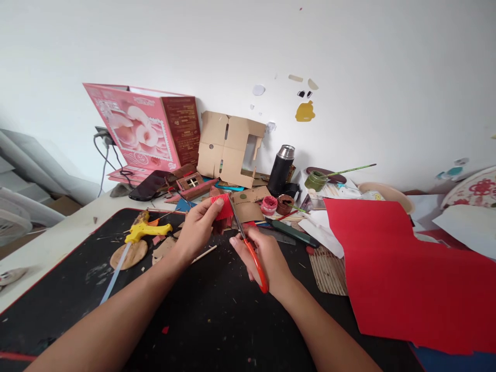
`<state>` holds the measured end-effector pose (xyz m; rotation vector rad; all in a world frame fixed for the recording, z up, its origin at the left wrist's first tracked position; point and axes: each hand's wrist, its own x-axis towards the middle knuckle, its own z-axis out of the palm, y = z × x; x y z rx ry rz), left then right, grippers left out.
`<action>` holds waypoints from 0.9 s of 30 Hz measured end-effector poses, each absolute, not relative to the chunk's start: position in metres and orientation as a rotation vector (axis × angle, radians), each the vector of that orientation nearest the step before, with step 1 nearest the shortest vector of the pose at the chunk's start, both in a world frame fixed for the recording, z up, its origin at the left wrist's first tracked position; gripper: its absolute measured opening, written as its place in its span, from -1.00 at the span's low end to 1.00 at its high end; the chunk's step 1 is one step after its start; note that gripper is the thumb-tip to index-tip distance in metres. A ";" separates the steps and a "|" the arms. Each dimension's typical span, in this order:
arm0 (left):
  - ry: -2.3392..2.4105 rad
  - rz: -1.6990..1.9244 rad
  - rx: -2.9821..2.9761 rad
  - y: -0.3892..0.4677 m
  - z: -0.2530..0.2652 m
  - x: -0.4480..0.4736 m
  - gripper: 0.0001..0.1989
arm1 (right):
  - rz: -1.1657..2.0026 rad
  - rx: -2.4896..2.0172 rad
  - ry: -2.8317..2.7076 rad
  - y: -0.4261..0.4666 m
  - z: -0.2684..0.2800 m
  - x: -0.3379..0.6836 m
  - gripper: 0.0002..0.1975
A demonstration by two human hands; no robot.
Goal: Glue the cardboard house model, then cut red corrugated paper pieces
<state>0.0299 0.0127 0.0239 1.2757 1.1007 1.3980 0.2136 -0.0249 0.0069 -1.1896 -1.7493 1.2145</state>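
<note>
Between its thumb and fingers, my left hand (197, 227) pinches a small piece of red corrugated paper (222, 207) above the black mat. My right hand (267, 256) is closed around the orange handles of a pair of scissors (253, 253). The scissor blades point up and away, lying along the right edge of the red piece. Whether they are cutting into it I cannot tell. A large red paper sheet (399, 268) with a cut-out corner lies to the right. A thin light stick (204, 254) rests on the mat just below my left hand.
A yellow glue gun (149, 231) lies on a wooden disc (129, 254) at left. Behind the hands stand a cardboard sheet (232, 147), a black thermos (281, 170) and paint jars (268, 205). A green utility knife (294, 232) and a ribbed tan piece (328, 271) lie right.
</note>
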 end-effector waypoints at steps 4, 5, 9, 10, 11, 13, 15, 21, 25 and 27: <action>1.089 1.404 1.240 0.015 0.025 0.029 -0.58 | 1.241 -1.175 -1.746 -0.025 0.005 0.213 -0.66; 1.088 1.398 1.240 0.016 0.025 0.028 -0.57 | 1.244 -1.177 -1.742 -0.026 0.005 0.213 -0.65; 1.093 1.406 1.227 0.015 0.022 0.029 -0.58 | 1.244 -1.180 -1.741 -0.026 0.005 0.213 -0.62; 1.092 1.414 1.219 0.015 0.022 0.029 -0.58 | 1.243 -1.180 -1.742 -0.025 0.005 0.213 -0.62; 1.090 1.419 1.212 0.015 0.022 0.029 -0.58 | 1.242 -1.181 -1.742 -0.025 0.006 0.213 -0.61; 1.082 1.419 1.204 0.016 0.022 0.030 -0.58 | 1.249 -1.191 -1.736 -0.025 0.006 0.213 -0.60; 1.070 1.414 1.192 0.016 0.022 0.031 -0.57 | 1.253 -1.207 -1.726 -0.025 0.006 0.213 -0.60; 1.068 1.418 1.153 0.015 0.022 0.033 -0.58 | 1.233 -1.217 -1.740 -0.025 0.005 0.213 -0.61; 1.061 1.414 1.158 0.016 0.021 0.033 -0.58 | 1.206 -1.226 -1.768 -0.024 0.005 0.213 -0.61; 1.058 1.412 1.164 0.016 0.020 0.033 -0.59 | 1.193 -1.232 -1.776 -0.024 0.006 0.214 -0.60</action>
